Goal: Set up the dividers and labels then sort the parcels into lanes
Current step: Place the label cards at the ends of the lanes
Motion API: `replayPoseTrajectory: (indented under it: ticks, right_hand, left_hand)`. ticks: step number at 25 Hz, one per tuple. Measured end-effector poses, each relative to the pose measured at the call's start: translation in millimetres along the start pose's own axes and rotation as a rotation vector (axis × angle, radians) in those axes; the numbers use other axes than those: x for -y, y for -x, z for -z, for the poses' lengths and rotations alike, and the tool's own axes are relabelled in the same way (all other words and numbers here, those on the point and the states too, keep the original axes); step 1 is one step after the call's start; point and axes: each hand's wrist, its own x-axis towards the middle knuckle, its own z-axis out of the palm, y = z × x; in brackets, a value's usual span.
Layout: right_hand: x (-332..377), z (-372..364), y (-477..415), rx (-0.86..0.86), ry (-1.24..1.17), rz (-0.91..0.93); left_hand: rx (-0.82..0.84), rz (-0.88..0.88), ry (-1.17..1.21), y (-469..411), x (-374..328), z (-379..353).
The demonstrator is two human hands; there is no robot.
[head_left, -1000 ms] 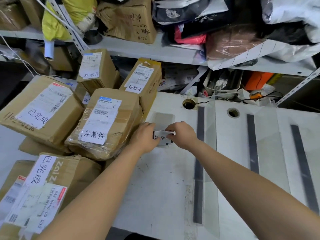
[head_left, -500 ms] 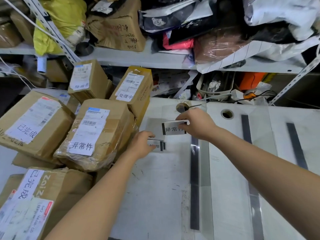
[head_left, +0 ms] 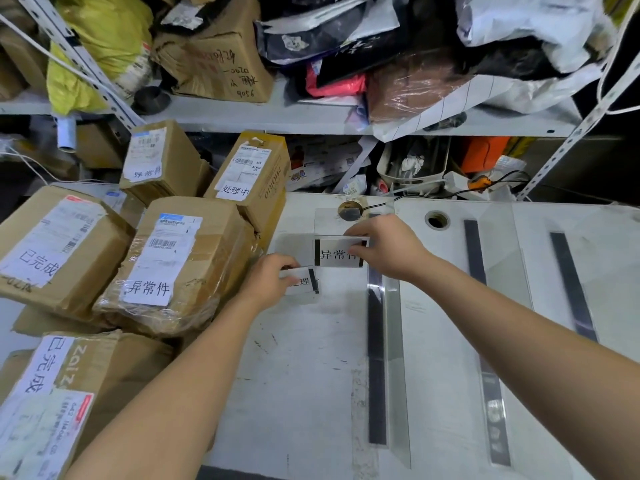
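Note:
My right hand [head_left: 388,249] pinches a label card [head_left: 334,253] printed 异常件, held flat just above the white table [head_left: 304,375], near its far edge. My left hand [head_left: 268,280] grips a second label card [head_left: 304,281], partly covered by my fingers, just below and left of the first. A clear holder sheet [head_left: 294,244] lies under the cards. Three clear dividers on dark strips run front to back: the nearest [head_left: 377,358], a middle one [head_left: 485,341] and a right one [head_left: 571,289]. Taped cardboard parcels with labels are stacked at the left, the closest [head_left: 173,265] marked 异常件.
More parcels [head_left: 52,244] [head_left: 252,178] crowd the table's left side. Two round holes [head_left: 437,220] sit near the far edge. A shelf [head_left: 277,116] behind carries boxes and plastic mailers, with clutter and cables beneath it.
My right hand has lifted one label card away from the stack and carried it up and right toward the table's far edge. My left hand stays on the remaining card.

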Motion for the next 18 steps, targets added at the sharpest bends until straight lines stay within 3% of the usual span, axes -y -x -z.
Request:
replayPoseTrajectory:
  ticks: [18]
  right_hand:
    - [-9.1, 90.0, 94.0, -0.226, -0.009, -0.006]
  left_hand:
    - [-0.075, -0.170, -0.003, 43.5, -96.9, 52.6]
